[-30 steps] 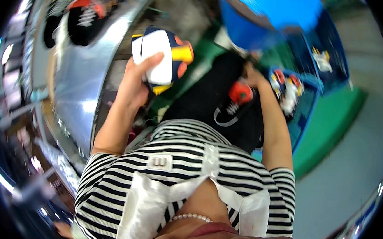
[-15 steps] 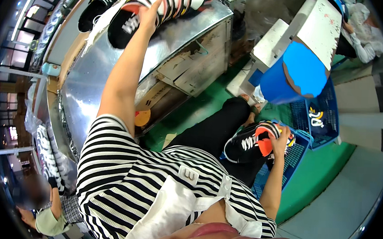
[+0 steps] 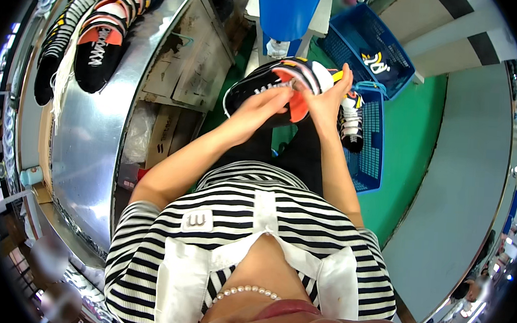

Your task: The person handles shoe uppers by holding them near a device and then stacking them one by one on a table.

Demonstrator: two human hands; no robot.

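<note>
In front of my body I hold a black shoe upper [image 3: 242,92] with white laces, a coral lining and a white heel part. Its toe points left. My left hand [image 3: 260,109] pinches the near side of the opening beside the coral lining. At the heel end my right hand [image 3: 326,100] grips the collar, thumb toward the opening and fingers pointing upward. Fingertips of both hands are partly hidden inside the opening. Whether one upper or several nested ones are in my hands, I cannot tell.
Nested shoe uppers [image 3: 102,57] and a second row [image 3: 67,28] with white cords lie on the metal-topped bench [image 3: 87,151] at left. A blue bucket [image 3: 288,12] stands ahead. Two blue baskets at right hold uppers: the near basket [image 3: 372,168] and far basket [image 3: 344,33].
My left hand has left the uppers on the bench and come to the held upper. My right hand has brought that upper in front of me. The view has turned right.
</note>
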